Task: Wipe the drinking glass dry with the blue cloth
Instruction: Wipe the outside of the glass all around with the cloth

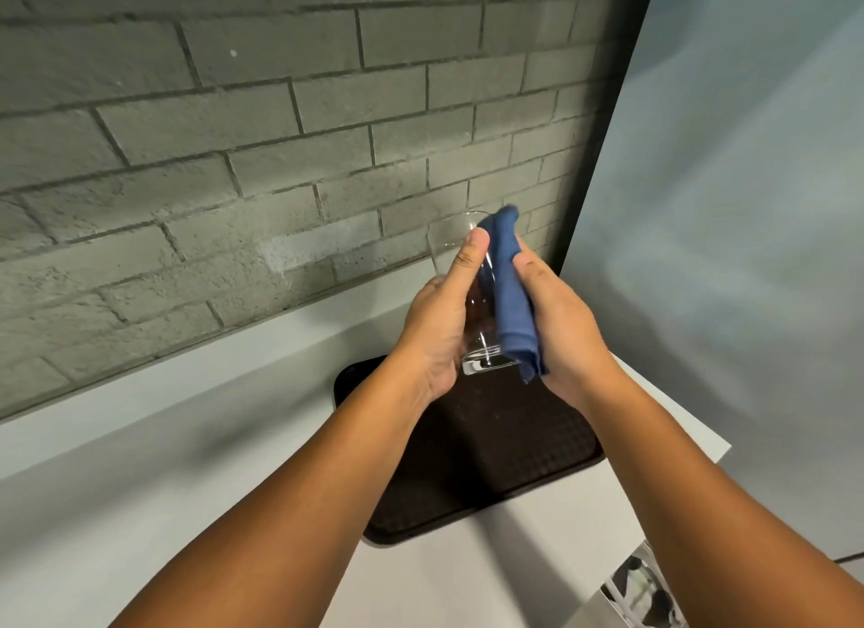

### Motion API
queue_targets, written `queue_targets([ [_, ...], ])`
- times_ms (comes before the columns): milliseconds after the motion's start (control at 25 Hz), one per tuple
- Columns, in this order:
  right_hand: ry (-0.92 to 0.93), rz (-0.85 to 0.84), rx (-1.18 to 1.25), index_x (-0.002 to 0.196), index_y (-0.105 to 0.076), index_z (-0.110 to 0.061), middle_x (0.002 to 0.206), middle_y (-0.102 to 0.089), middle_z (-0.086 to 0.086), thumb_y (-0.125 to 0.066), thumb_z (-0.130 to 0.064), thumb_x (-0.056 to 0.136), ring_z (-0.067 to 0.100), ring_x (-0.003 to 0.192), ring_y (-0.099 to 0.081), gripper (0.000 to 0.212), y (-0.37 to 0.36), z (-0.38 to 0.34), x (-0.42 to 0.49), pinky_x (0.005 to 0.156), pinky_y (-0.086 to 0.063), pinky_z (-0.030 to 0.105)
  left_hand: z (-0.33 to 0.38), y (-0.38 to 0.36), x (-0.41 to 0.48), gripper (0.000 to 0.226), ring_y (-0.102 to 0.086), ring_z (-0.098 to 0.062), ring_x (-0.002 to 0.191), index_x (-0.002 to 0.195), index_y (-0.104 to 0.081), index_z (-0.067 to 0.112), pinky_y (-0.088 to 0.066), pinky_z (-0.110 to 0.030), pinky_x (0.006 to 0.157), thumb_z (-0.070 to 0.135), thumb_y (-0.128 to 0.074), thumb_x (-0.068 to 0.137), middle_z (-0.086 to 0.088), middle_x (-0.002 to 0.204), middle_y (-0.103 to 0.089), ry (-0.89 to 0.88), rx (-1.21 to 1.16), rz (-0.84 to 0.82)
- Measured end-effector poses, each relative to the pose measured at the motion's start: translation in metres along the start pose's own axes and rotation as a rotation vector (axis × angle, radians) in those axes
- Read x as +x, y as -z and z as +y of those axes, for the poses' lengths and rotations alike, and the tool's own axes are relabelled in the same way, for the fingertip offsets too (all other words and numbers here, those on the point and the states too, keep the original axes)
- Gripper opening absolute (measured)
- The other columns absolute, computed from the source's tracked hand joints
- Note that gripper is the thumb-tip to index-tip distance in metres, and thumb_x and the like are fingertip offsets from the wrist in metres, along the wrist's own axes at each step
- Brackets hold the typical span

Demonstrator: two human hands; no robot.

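Observation:
A clear drinking glass (451, 242) is held up in the air above the tray, its mouth pointing away from me and its thick base toward me. My left hand (439, 321) grips its left side, thumb lying along the wall. My right hand (563, 328) presses a folded blue cloth (512, 295) against the glass's right side. The cloth runs from the rim down past the base. Most of the glass's middle is hidden by the hands and cloth.
A dark brown tray (491, 445) with a textured surface lies on the white counter (187, 464) below my hands. A grey brick wall (234, 160) rises behind the counter. A pale wall (724, 207) stands at the right, past the counter's edge.

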State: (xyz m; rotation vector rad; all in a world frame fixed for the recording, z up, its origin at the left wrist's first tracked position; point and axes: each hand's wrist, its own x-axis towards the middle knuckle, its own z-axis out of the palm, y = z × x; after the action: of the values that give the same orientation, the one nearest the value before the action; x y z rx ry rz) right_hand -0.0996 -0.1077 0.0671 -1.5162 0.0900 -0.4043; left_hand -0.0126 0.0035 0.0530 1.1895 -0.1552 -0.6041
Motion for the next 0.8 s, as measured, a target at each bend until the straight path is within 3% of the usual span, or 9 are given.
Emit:
queue_targets([
  [80, -0.060, 0.003, 0.102, 0.143, -0.062, -0.017, 0.147, -0.059, -0.004, -0.037, -0.024, 0.117, 0.007, 0.134, -0.066, 0.036, -0.001, 0.001, -0.005, 0.092, -0.053, 0.004, 0.005, -0.002, 0.001, 0.072, -0.089, -0.024, 0.095, 0.113, -0.089, 0.012, -0.073, -0.040, 0.081, 0.077, -0.085, 0.082, -0.008, 0.102, -0.091, -0.019, 0.018, 0.042],
  [200, 0.039, 0.082, 0.007, 0.148, -0.063, -0.037, 0.153, -0.065, -0.013, -0.052, -0.033, 0.112, 0.003, 0.136, -0.065, 0.038, -0.006, 0.000, 0.003, 0.108, -0.054, 0.018, 0.007, -0.001, 0.005, 0.081, -0.087, -0.025, 0.102, 0.114, -0.089, 0.013, -0.070, -0.049, 0.099, 0.084, -0.081, 0.077, -0.006, 0.105, -0.091, -0.027, 0.070, 0.091],
  [280, -0.004, -0.129, 0.130, 0.129, -0.079, -0.027, 0.135, -0.078, 0.002, -0.066, -0.022, 0.107, 0.006, 0.114, -0.078, 0.026, -0.008, -0.015, 0.007, 0.092, -0.062, 0.020, 0.004, 0.000, 0.003, 0.076, -0.087, -0.020, 0.086, 0.104, -0.088, 0.015, -0.070, -0.039, 0.082, 0.085, -0.079, 0.077, -0.004, 0.090, -0.089, -0.021, 0.081, 0.084],
  [360, -0.015, -0.406, 0.223, 0.086, -0.088, -0.010, 0.099, -0.085, 0.016, -0.086, -0.009, 0.089, 0.013, 0.078, -0.084, 0.004, -0.012, -0.009, 0.014, 0.069, -0.065, 0.024, 0.002, 0.001, 0.003, 0.075, -0.084, -0.014, 0.073, 0.104, -0.086, 0.013, -0.066, -0.029, 0.067, 0.084, -0.079, 0.079, 0.000, 0.082, -0.086, -0.033, 0.064, 0.111],
  [480, -0.168, 0.181, 0.136, 0.118, -0.082, -0.028, 0.129, -0.081, 0.003, -0.057, -0.039, 0.109, 0.012, 0.117, -0.077, 0.028, -0.012, 0.011, -0.001, 0.103, -0.059, 0.033, 0.000, 0.002, 0.003, 0.075, -0.080, -0.015, 0.081, 0.106, -0.079, 0.015, -0.062, -0.031, 0.072, 0.085, -0.079, 0.078, 0.003, 0.089, -0.082, -0.070, 0.027, 0.245],
  [560, -0.150, 0.147, 0.238, 0.123, -0.080, -0.037, 0.131, -0.079, -0.004, -0.047, -0.040, 0.112, 0.018, 0.129, -0.071, 0.035, -0.007, 0.022, -0.014, 0.104, -0.058, 0.033, -0.004, -0.001, 0.000, 0.068, -0.073, -0.008, 0.076, 0.096, -0.073, 0.021, -0.058, -0.026, 0.070, 0.086, -0.077, 0.078, 0.012, 0.078, -0.075, -0.139, 0.085, 0.292],
  [640, -0.237, 0.171, 0.394, 0.106, -0.087, -0.035, 0.115, -0.085, -0.002, -0.043, -0.035, 0.114, 0.023, 0.117, -0.078, 0.046, -0.007, 0.031, -0.012, 0.089, -0.063, 0.033, -0.009, -0.007, -0.004, 0.063, -0.068, 0.001, 0.062, 0.087, -0.068, 0.026, -0.055, -0.018, 0.061, 0.087, -0.077, 0.074, 0.017, 0.066, -0.073, -0.248, 0.128, 0.302],
  [720, -0.366, 0.172, 0.589, 0.097, -0.089, -0.032, 0.102, -0.087, -0.003, -0.034, -0.031, 0.116, 0.015, 0.096, -0.084, 0.058, -0.010, 0.036, -0.006, 0.077, -0.067, 0.031, -0.014, -0.010, -0.008, 0.069, -0.070, -0.005, 0.064, 0.088, -0.067, 0.029, -0.058, -0.026, 0.067, 0.094, -0.078, 0.069, 0.011, 0.071, -0.075, -0.343, 0.163, 0.278],
  [800, -0.405, 0.200, 0.639, 0.107, -0.080, -0.018, 0.093, -0.086, 0.003, -0.038, -0.029, 0.115, 0.017, 0.086, -0.083, 0.044, -0.014, 0.036, -0.009, 0.077, -0.066, 0.030, -0.022, -0.009, -0.008, 0.078, -0.078, -0.022, 0.077, 0.101, -0.070, 0.029, -0.064, -0.038, 0.075, 0.098, -0.078, 0.066, -0.005, 0.088, -0.082, -0.434, 0.219, 0.240],
])
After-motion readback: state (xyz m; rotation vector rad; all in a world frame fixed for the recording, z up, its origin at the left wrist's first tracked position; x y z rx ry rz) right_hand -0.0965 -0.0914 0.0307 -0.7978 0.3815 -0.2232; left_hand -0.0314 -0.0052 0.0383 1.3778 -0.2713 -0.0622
